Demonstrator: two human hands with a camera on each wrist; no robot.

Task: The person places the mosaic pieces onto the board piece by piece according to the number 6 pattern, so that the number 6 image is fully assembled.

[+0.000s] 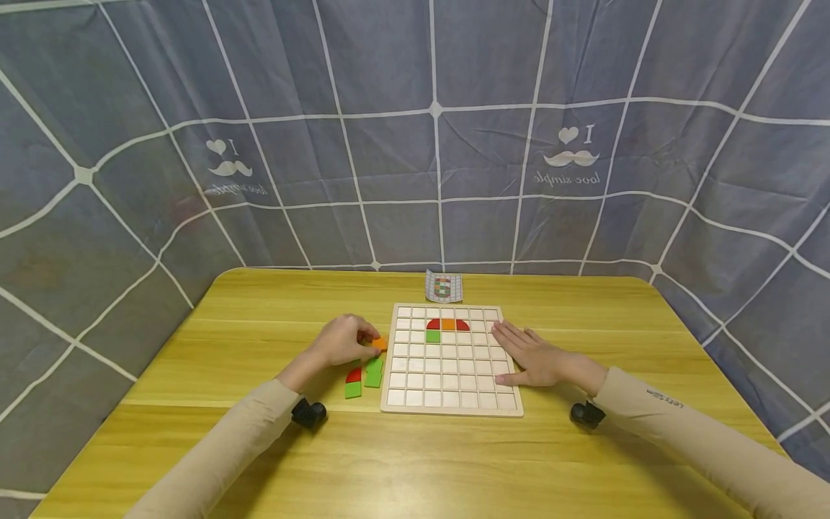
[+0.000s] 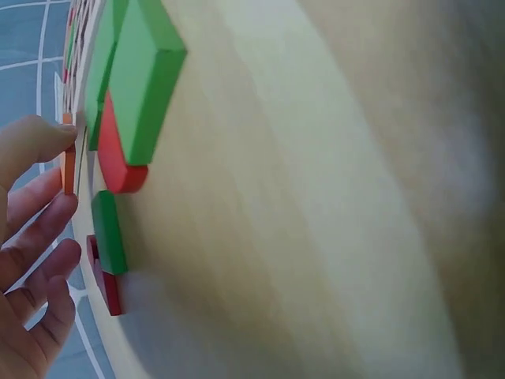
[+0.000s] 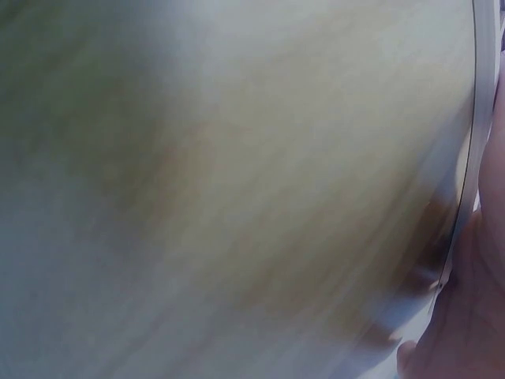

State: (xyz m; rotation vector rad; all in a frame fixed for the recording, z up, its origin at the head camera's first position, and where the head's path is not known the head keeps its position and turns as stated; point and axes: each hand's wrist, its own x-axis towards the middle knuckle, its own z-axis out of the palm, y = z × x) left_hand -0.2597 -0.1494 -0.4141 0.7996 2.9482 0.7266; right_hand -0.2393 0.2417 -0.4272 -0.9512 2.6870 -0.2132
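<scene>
My left hand [image 1: 344,340] pinches an orange tile [image 1: 380,344] between thumb and fingers, just off the left edge of a wooden grid board [image 1: 415,405]. The left wrist view shows that orange tile [image 2: 69,158] held on edge. On the board sit two red rounded tiles [image 1: 433,324] with an orange square [image 1: 448,324] between them, and a green square [image 1: 433,336] under the left one. Fingers of my right hand [image 1: 534,357] lie extended across the board's right edge. Loose green tiles [image 1: 373,373] and a red rounded tile [image 1: 353,375] lie below my left hand.
A small printed pattern card [image 1: 444,287] with curled edges lies behind the board. The yellow wooden table [image 1: 454,468] meets a grey checked curtain [image 1: 389,166] at its back. In the left wrist view, green tiles [image 2: 146,79] partly cover a red one [image 2: 122,162].
</scene>
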